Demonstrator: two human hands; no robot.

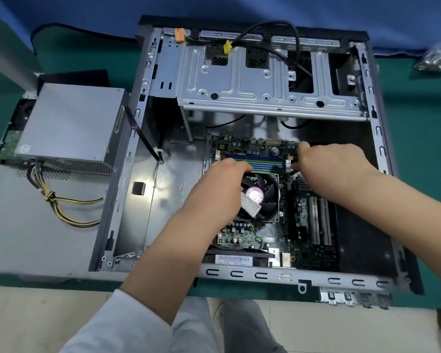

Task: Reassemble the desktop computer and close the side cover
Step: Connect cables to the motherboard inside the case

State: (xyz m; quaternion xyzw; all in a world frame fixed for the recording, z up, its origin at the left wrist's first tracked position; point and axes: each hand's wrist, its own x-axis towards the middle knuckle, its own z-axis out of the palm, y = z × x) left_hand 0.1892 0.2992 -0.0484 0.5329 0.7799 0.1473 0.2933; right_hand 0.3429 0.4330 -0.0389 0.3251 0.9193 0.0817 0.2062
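the desktop case (382,159) lies on its side on the green table (418,103), open side up, its near rim hanging close to the table's front edge. inside, the motherboard (273,240) sits toward the right half of the floor, and a broad bare stretch of case floor (163,194) lies open to its left. both hands are down over the memory slots (265,161) at the board's far edge. the left hand (222,189) rests over the left end of the slots and partly covers the cpu fan (262,197), fingers bent down onto a memory stick; whether it grips or only presses, i cannot tell. the right hand (331,166) is at the right end of the slots, fingers curled down by the white clips, and i cannot tell its hold either. the drive cage (265,85) spans the far side of the case, with black cables looping above it. the power supply (69,126) stands outside the case to the left, on the flat side cover (36,230), just beside the case wall, its yellow and black wires (69,207) trailing across the cover. a bag of small parts (435,58) lies at the far right of the table.
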